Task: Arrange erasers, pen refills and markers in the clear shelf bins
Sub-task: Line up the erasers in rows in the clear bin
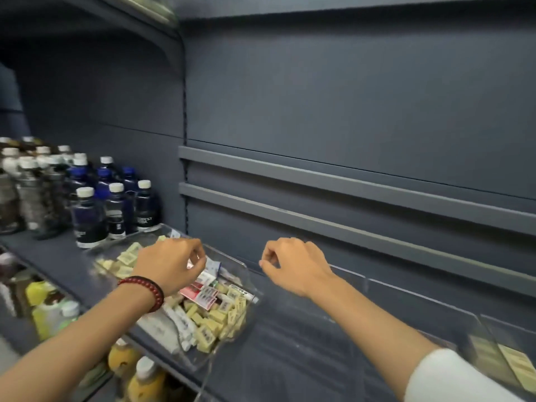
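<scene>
Over the clear bin [252,282] on the shelf [58,256], the fingers [197,253] of the left hand [171,265] are curled downward, tips just beside a white-and-blue packet [214,266]. Honestly can't tell if they've actually got hold of anything. The fingers [268,256] of the right hand [293,265] are curled too, thumb and forefinger tips together right at the clear rim of the next bin [351,275]. Whether they pinch that rim, no idea, too blurry.

Left wrist has a red bead bracelet [145,288] on it, and a white sleeve [449,375] shows on the right arm.

Below the left hand the bin is full: pale yellow erasers [208,317] piled at the front and back, red-and-white packets [200,294] in the middle, long white packs [162,326] along the near left side.

Further left on the same shelf stand dark bottles [116,210] with white caps. Yellow bottles [142,381] sit on the shelf below.
</scene>
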Tool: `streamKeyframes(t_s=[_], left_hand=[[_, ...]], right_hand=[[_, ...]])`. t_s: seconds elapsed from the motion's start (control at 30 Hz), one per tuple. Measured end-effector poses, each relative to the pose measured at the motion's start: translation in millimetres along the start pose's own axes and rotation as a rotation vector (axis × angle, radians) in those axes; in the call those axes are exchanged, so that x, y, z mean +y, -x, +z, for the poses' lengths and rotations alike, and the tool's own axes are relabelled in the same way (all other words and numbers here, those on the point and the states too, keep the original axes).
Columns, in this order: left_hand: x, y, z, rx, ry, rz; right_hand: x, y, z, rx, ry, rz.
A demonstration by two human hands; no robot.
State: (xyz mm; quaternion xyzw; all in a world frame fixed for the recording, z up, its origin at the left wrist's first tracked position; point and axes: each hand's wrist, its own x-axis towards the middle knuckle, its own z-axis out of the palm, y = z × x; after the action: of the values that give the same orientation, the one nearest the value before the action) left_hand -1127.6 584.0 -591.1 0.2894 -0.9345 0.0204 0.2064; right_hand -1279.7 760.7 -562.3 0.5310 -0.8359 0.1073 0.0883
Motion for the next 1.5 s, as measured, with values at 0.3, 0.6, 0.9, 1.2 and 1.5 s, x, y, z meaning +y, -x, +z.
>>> streamKeyframes(t_s=[0.3, 0.6, 0.9, 1.2, 1.5], left_hand=[[-79, 14, 4, -0.073, -0.044, -0.076], [-78, 9, 25, -0.249, -0.065, -0.091], [-92, 2, 43, -0.423, -0.207, -0.265], [-110, -16, 59, -0.429, -0.113, -0.391], [-127, -37, 69, -0.291, -0.064, -0.489]], right_hand=[[-55, -38, 71, -0.003, -0.161, -0.140], [-56, -63, 114, 0.015, -0.479, 0.054], [-64, -56, 121, -0.060, -0.384, -0.012], [-59, -52, 117, -0.055, -0.354, -0.023], [-66, -62, 113, -0.023, -0.336, -0.059]])
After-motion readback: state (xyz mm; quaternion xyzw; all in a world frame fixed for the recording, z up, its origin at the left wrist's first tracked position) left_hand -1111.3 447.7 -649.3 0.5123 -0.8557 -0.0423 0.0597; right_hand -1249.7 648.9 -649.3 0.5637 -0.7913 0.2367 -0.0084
